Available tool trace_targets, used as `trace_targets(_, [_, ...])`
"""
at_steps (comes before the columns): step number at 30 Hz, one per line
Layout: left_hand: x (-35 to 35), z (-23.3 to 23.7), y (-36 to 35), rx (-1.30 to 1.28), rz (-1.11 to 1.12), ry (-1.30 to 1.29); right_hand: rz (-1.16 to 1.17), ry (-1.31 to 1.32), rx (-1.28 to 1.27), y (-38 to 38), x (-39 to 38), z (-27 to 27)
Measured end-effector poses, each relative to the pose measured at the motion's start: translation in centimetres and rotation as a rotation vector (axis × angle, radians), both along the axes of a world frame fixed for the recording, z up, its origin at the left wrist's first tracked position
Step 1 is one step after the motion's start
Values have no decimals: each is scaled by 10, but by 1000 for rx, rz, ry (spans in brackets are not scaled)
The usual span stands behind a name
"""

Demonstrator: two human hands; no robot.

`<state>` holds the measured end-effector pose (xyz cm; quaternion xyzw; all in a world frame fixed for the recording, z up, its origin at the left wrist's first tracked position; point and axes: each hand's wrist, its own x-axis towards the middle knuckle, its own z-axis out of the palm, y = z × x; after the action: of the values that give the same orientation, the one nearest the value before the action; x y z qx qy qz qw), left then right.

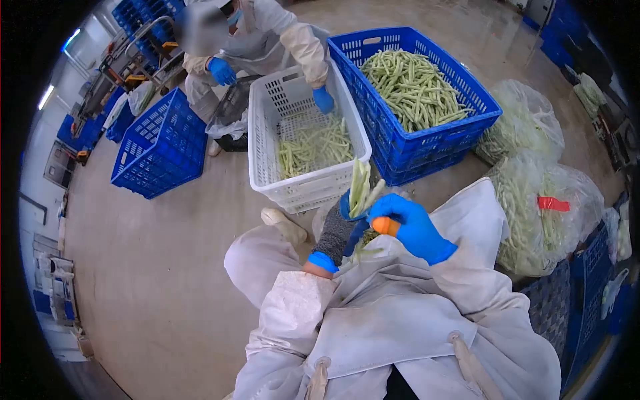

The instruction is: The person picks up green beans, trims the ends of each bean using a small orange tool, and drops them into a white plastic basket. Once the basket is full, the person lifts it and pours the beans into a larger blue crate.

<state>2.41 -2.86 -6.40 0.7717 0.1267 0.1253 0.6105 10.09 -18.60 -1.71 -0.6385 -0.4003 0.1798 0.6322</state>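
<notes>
Left hand [348,223]: grip clenched around a bunch of green pods [361,190], upright. Right hand [417,231]: grip closed on an orange handle [385,226], just beside the pods. White crate [303,191], holding loose pods, at 12 o'clock in the view; heaped blue crate [427,148], 1 o'clock; bagged pods [523,230], 3 o'clock.

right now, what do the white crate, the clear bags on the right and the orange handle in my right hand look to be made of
White crate: rigid molded plastic, judging by its slotted walls.
Clear bags: thin, glossy plastic film, wrinkled and see-through.
Orange handle in your right hand: smooth, probably plastic, though painted wood is possible.
</notes>
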Motion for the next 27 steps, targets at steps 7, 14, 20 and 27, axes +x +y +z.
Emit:
trace_targets(7, [-1, 11, 4, -280, -34, 53, 227, 401, 294, -45, 42, 11])
trace_targets(14, [1, 25, -10, -45, -54, 62, -1, -327, -223, -9, 20, 26])
trace_targets(20, [-1, 13, -12, 43, -56, -55, 34, -826, -308, 16, 15, 11])
trace_targets(27, [2, -3, 1, 63, -96, 57, -35, -700, -298, -3, 25, 18])
